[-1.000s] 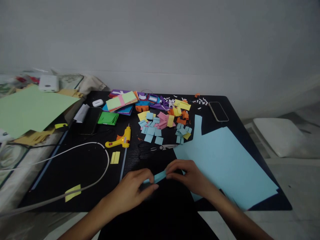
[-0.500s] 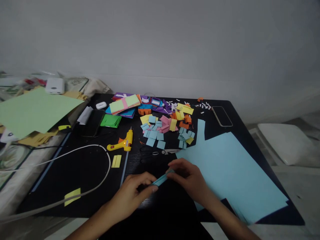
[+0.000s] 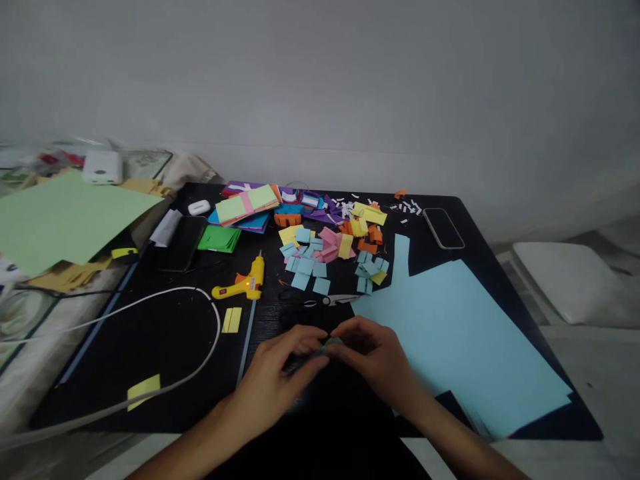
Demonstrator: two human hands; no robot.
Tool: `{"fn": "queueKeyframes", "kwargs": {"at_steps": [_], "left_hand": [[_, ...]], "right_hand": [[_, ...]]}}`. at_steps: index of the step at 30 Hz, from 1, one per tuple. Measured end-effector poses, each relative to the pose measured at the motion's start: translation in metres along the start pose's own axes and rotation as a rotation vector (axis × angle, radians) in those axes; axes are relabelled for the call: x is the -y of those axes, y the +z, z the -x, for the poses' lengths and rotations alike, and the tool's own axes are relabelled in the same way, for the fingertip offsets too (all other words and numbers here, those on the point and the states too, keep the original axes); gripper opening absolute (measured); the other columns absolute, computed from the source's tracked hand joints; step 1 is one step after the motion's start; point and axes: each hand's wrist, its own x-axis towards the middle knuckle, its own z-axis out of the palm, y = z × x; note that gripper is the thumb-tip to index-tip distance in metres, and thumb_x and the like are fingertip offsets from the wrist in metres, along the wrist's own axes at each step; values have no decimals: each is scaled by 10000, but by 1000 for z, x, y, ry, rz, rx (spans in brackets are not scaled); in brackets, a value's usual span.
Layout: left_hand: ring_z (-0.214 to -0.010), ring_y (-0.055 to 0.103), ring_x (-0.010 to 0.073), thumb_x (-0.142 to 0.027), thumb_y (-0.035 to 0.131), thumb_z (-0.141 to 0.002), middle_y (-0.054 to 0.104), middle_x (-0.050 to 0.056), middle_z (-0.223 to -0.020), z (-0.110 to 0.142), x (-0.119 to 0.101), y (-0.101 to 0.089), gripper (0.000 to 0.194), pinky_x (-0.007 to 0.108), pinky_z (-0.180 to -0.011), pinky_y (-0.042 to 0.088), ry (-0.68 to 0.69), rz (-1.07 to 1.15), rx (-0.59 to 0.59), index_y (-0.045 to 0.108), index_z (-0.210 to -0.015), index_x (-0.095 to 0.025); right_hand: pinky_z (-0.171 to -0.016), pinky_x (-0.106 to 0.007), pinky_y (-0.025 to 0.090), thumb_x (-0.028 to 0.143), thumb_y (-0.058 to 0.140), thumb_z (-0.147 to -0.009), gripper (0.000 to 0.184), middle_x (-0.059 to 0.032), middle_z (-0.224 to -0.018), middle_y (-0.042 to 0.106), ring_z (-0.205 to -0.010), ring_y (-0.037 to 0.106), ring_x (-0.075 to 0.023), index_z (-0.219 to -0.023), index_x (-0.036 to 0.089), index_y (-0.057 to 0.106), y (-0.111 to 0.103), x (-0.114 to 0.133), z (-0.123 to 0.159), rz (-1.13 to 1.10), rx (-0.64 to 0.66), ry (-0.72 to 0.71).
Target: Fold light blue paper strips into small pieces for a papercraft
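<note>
Between both hands is a small folded strip of light blue paper point(image 3: 334, 342), mostly covered by fingers. My left hand point(image 3: 285, 367) pinches its left end, thumb in front and fingers behind. At its other end my right hand point(image 3: 373, 357) is closed on it, fingertips nearly meeting those of the left. A pair of scissors point(image 3: 343, 300) lies just beyond the hands. Behind it are several small folded light blue paper pieces point(image 3: 306, 265). Large light blue paper sheets point(image 3: 465, 340) spread to the right, partly beneath my right forearm.
A yellow glue gun point(image 3: 247, 283) lies left of centre, near a folded yellow piece point(image 3: 231, 320). A white cable point(image 3: 219, 327) loops over the table's left part. Pink pieces point(image 3: 329, 245), a green paper stack point(image 3: 219, 239) and a phone point(image 3: 443, 229) lie farther back.
My left hand has slid right along the strip, closer to my right hand. The strip was plainly visible before and is now mostly hidden by the fingers.
</note>
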Motion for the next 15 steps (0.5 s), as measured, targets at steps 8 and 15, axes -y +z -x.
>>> {"fn": "queueKeyframes", "kwargs": {"at_steps": [8, 15], "left_hand": [[-839, 778, 170, -231, 726, -945, 820, 30, -981, -8, 1, 8, 144, 260, -763, 626, 55, 77, -82, 799, -1068, -247], [-775, 749, 159, -195, 711, -952, 804, 28, -899, -7, -1, 9, 176, 249, -694, 589, 82, 65, -80, 816, -1078, -257]], "right_hand": [[-666, -297, 547, 407, 866, -784, 200, -3, -783, 768, -717, 701, -177, -905, 262, 803, -3, -1, -2, -3, 5, -2], [-655, -283, 561, 425, 892, -752, 252, 1, -754, 758, -701, 702, -168, -898, 245, 794, -3, 1, -3, -55, -6, 0]]}}
